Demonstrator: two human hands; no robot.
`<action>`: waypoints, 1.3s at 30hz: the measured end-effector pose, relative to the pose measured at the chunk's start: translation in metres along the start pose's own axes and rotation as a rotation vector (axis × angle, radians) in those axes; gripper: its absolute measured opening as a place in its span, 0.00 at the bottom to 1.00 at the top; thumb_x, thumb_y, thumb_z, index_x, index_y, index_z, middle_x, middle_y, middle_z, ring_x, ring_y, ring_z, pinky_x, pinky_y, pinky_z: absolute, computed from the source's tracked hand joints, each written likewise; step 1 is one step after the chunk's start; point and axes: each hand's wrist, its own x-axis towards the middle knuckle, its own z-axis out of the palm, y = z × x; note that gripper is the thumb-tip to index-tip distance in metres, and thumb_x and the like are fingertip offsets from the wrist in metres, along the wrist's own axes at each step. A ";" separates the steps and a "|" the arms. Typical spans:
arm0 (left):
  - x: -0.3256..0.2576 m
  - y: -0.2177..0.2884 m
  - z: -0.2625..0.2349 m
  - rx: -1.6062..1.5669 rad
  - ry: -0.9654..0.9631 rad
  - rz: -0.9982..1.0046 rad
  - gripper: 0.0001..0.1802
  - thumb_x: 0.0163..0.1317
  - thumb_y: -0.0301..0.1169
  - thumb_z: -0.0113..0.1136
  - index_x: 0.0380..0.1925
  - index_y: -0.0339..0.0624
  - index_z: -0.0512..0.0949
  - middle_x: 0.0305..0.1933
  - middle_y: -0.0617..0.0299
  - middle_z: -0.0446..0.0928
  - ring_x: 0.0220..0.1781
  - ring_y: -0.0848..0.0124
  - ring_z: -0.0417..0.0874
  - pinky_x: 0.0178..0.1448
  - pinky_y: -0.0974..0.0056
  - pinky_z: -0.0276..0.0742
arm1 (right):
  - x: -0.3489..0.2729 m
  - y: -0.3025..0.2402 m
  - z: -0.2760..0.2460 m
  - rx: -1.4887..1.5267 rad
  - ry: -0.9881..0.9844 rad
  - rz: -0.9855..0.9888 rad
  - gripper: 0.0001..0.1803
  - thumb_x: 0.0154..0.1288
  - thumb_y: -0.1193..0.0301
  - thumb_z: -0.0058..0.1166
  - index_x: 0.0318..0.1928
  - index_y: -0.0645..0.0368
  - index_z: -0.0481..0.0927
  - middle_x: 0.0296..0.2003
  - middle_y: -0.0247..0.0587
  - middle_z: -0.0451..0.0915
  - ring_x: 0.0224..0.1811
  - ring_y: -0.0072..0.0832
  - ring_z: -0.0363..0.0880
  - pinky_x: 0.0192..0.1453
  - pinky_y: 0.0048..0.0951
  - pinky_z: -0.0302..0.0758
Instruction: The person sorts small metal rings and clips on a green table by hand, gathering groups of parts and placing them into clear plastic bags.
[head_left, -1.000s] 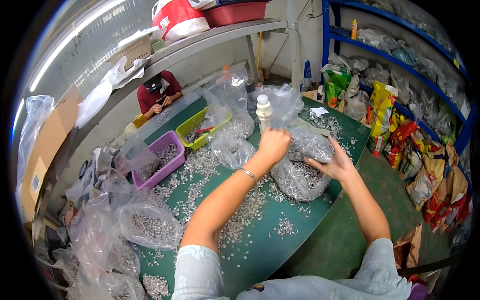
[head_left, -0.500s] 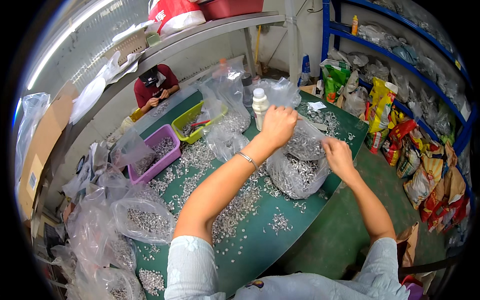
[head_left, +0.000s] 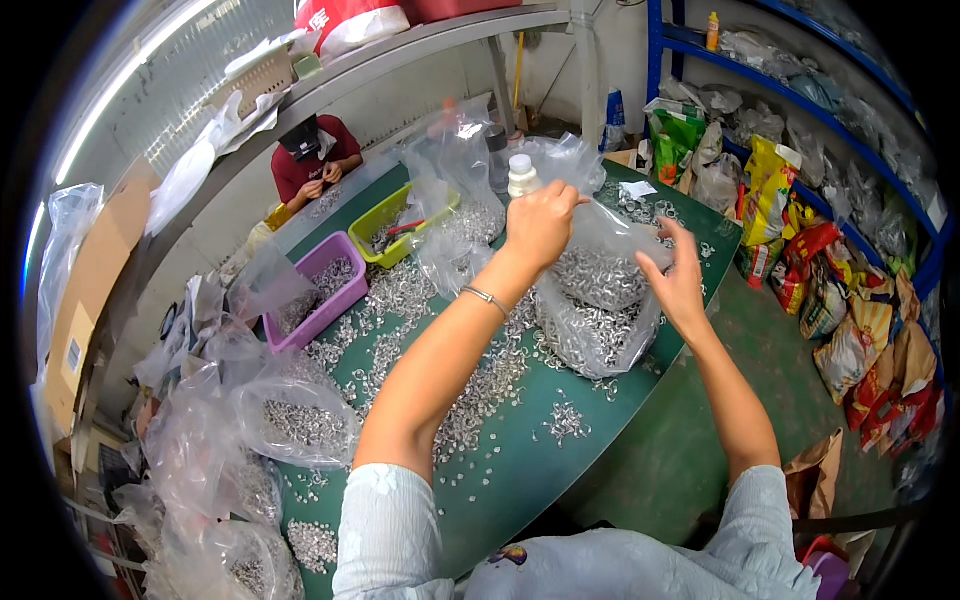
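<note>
My left hand (head_left: 540,222) is closed on a small white plastic bottle (head_left: 521,176), held upright above the green table (head_left: 520,470). My right hand (head_left: 677,275) grips the upper edge of a clear plastic bag (head_left: 600,310) filled with small silver metal parts. The bag stands on the table between my two hands, its mouth held up near the bottle. Loose silver parts (head_left: 480,385) lie scattered across the table under my left forearm.
A purple bin (head_left: 318,300) and a yellow-green bin (head_left: 400,225) hold more parts. Several filled clear bags (head_left: 290,410) crowd the left. A person in a red shirt (head_left: 312,160) works at the far end. Colourful sacks (head_left: 850,300) line blue shelving on the right.
My left hand with the bottle stays raised over the bag. My right hand has risen from the bag's side to grip its upper edge, pulling the mouth up.
</note>
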 end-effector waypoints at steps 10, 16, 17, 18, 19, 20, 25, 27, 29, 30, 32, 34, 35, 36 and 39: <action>0.024 0.004 0.017 0.052 0.058 0.092 0.07 0.54 0.29 0.62 0.20 0.43 0.75 0.23 0.59 0.75 0.28 0.60 0.80 0.28 0.57 0.74 | -0.059 0.027 0.000 0.269 -0.270 0.649 0.08 0.64 0.73 0.52 0.31 0.65 0.71 0.17 0.42 0.76 0.18 0.30 0.77 0.22 0.34 0.71; 0.052 -0.009 0.023 0.097 0.081 0.122 0.02 0.53 0.27 0.60 0.23 0.46 0.79 0.24 0.61 0.76 0.30 0.61 0.81 0.30 0.58 0.76 | -0.028 -0.003 -0.002 0.589 -0.107 0.697 0.06 0.68 0.76 0.47 0.32 0.60 0.72 0.18 0.32 0.74 0.15 0.17 0.69 0.17 0.19 0.63; 0.052 -0.011 0.023 0.099 0.078 0.127 0.02 0.53 0.27 0.59 0.23 0.46 0.79 0.25 0.61 0.76 0.30 0.61 0.81 0.30 0.58 0.76 | -0.026 -0.005 0.001 0.643 -0.086 0.710 0.05 0.68 0.76 0.47 0.32 0.60 0.72 0.18 0.32 0.74 0.16 0.17 0.69 0.17 0.19 0.62; 0.055 -0.012 0.022 0.100 0.073 0.135 0.02 0.54 0.27 0.59 0.24 0.46 0.79 0.25 0.61 0.76 0.30 0.61 0.81 0.30 0.58 0.76 | -0.023 -0.004 0.002 0.698 -0.064 0.723 0.05 0.68 0.76 0.47 0.32 0.60 0.72 0.18 0.33 0.74 0.16 0.17 0.69 0.16 0.18 0.62; 0.065 -0.014 0.022 0.139 0.043 0.116 0.03 0.54 0.28 0.57 0.25 0.47 0.79 0.25 0.61 0.76 0.31 0.61 0.81 0.31 0.58 0.76 | -0.014 0.003 0.008 0.751 -0.023 0.707 0.04 0.68 0.77 0.47 0.33 0.60 0.71 0.19 0.34 0.74 0.16 0.18 0.70 0.16 0.19 0.63; 0.076 -0.018 0.020 0.149 0.083 0.143 0.03 0.55 0.28 0.56 0.25 0.48 0.79 0.25 0.61 0.76 0.31 0.61 0.81 0.31 0.57 0.76 | -0.008 0.005 0.013 0.774 -0.010 0.705 0.03 0.68 0.77 0.47 0.34 0.60 0.71 0.19 0.34 0.74 0.16 0.18 0.70 0.15 0.19 0.63; 0.110 -0.018 0.000 0.075 0.140 0.195 0.04 0.57 0.30 0.57 0.25 0.47 0.79 0.26 0.60 0.77 0.31 0.58 0.81 0.32 0.55 0.76 | -0.008 0.012 0.026 0.858 0.019 0.793 0.03 0.67 0.77 0.48 0.33 0.59 0.71 0.18 0.34 0.73 0.14 0.19 0.68 0.15 0.19 0.62; 0.089 -0.021 0.006 0.070 0.137 0.150 0.06 0.58 0.31 0.58 0.23 0.46 0.77 0.26 0.59 0.77 0.31 0.57 0.81 0.31 0.55 0.76 | -0.014 0.014 0.029 0.869 0.017 0.815 0.04 0.67 0.77 0.49 0.32 0.59 0.71 0.17 0.33 0.72 0.13 0.19 0.67 0.14 0.19 0.61; 0.081 -0.027 -0.004 0.056 0.160 0.106 0.08 0.58 0.31 0.59 0.22 0.45 0.75 0.26 0.59 0.78 0.30 0.56 0.81 0.31 0.54 0.76 | -0.011 0.012 0.026 0.852 -0.017 0.781 0.05 0.67 0.77 0.49 0.32 0.59 0.71 0.17 0.33 0.72 0.13 0.19 0.67 0.14 0.19 0.60; 0.091 -0.025 -0.015 0.091 0.140 0.100 0.08 0.58 0.31 0.60 0.22 0.44 0.75 0.27 0.58 0.78 0.30 0.55 0.81 0.32 0.54 0.76 | -0.012 0.012 0.024 0.836 -0.037 0.772 0.05 0.67 0.77 0.49 0.32 0.59 0.71 0.17 0.32 0.71 0.13 0.19 0.67 0.14 0.19 0.60; 0.118 -0.019 -0.033 0.082 0.241 0.167 0.07 0.58 0.32 0.60 0.24 0.44 0.77 0.27 0.58 0.78 0.31 0.54 0.81 0.32 0.54 0.76 | -0.011 0.019 0.022 0.793 -0.083 0.753 0.05 0.67 0.76 0.49 0.31 0.59 0.71 0.16 0.32 0.71 0.13 0.18 0.67 0.14 0.19 0.60; 0.127 -0.020 -0.043 0.109 0.202 0.134 0.07 0.59 0.32 0.60 0.24 0.44 0.78 0.27 0.57 0.78 0.31 0.53 0.81 0.32 0.53 0.76 | -0.012 0.021 0.019 0.742 -0.109 0.753 0.05 0.67 0.75 0.49 0.31 0.59 0.72 0.17 0.32 0.72 0.13 0.18 0.67 0.14 0.19 0.60; 0.126 -0.020 -0.047 0.124 0.184 0.120 0.07 0.59 0.33 0.60 0.25 0.44 0.79 0.27 0.57 0.79 0.31 0.53 0.81 0.32 0.53 0.76 | -0.014 0.020 0.017 0.710 -0.108 0.761 0.05 0.67 0.75 0.49 0.31 0.59 0.72 0.17 0.31 0.72 0.14 0.17 0.67 0.14 0.19 0.60; 0.124 -0.021 -0.052 0.128 0.196 0.069 0.07 0.59 0.33 0.60 0.25 0.44 0.79 0.28 0.57 0.79 0.31 0.52 0.81 0.32 0.52 0.75 | -0.012 0.019 0.015 0.687 -0.098 0.757 0.05 0.66 0.74 0.49 0.31 0.59 0.73 0.17 0.31 0.72 0.14 0.17 0.67 0.15 0.19 0.60; 0.110 -0.026 -0.070 0.130 0.211 -0.101 0.10 0.61 0.37 0.60 0.26 0.43 0.81 0.28 0.54 0.80 0.32 0.49 0.81 0.35 0.51 0.75 | -0.019 0.015 0.007 0.535 -0.216 0.743 0.05 0.66 0.73 0.52 0.33 0.61 0.74 0.17 0.30 0.73 0.16 0.17 0.69 0.19 0.20 0.63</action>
